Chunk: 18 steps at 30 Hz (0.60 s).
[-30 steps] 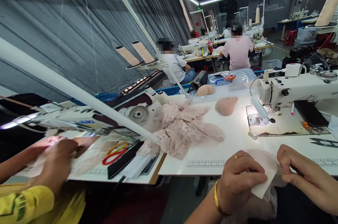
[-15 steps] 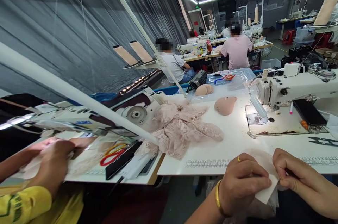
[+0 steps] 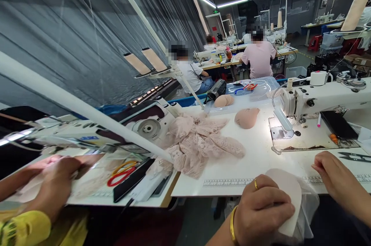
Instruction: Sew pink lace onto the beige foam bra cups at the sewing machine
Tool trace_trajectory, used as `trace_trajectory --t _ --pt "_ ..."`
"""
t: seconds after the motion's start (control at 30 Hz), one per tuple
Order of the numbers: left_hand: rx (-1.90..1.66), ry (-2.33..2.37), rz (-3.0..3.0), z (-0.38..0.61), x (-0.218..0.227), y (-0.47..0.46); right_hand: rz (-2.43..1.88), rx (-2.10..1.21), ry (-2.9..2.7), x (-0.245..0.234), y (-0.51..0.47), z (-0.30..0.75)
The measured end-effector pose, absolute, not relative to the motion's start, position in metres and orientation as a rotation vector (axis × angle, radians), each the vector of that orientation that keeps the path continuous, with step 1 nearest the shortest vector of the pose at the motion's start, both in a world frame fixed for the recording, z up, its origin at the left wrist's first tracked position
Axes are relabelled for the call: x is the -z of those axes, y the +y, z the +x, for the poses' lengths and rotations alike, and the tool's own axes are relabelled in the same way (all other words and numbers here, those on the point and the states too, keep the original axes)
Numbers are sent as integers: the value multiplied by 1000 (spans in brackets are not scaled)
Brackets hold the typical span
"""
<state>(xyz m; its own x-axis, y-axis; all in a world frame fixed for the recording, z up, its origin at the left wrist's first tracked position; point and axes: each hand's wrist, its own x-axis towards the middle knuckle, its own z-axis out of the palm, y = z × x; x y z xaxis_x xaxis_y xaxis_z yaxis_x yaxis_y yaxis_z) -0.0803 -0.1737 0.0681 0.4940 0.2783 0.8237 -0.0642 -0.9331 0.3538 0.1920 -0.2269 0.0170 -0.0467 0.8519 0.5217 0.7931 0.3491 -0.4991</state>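
My left hand (image 3: 261, 209), with a ring and a gold bangle, is closed on a pale beige bra cup (image 3: 290, 197) at the table's front edge. Sheer mesh (image 3: 308, 209) hangs from the cup's right side. To the right, apart from the cup, is my right hand (image 3: 337, 180), its fingers curled into a pinch. Whatever those fingers may hold is too small to make out. Black thread snips (image 3: 355, 157) lie just beyond it. A printed ruler strip (image 3: 226, 182) runs along the edge near my left hand.
Ahead on the right stands a sewing machine (image 3: 321, 101), with a phone (image 3: 339, 124) beside it. A beige lace pile (image 3: 199, 141) and another bra cup (image 3: 247, 117) lie on the table. At left, a co-worker's hands (image 3: 58, 176) handle fabric near red-handled scissors (image 3: 121, 176).
My right hand has come off the cup's edge and moved up and right. The cup now shows more of its face in my left hand, with the mesh spread out.
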Motion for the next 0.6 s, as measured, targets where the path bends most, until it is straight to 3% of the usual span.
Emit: trace_trajectory --t 0.2,0.4,0.6 --pt "-1215 467 1932 -69 -63 -177 -1084 -173 -2006 -40 -258 154" --pt "-680 645 921 -52 -50 -185 -1389 -844 -1570 -34 -236 148" --pt "-721 555 756 -48 -48 -185 -1494 -691 -1500 -23 -238 169"
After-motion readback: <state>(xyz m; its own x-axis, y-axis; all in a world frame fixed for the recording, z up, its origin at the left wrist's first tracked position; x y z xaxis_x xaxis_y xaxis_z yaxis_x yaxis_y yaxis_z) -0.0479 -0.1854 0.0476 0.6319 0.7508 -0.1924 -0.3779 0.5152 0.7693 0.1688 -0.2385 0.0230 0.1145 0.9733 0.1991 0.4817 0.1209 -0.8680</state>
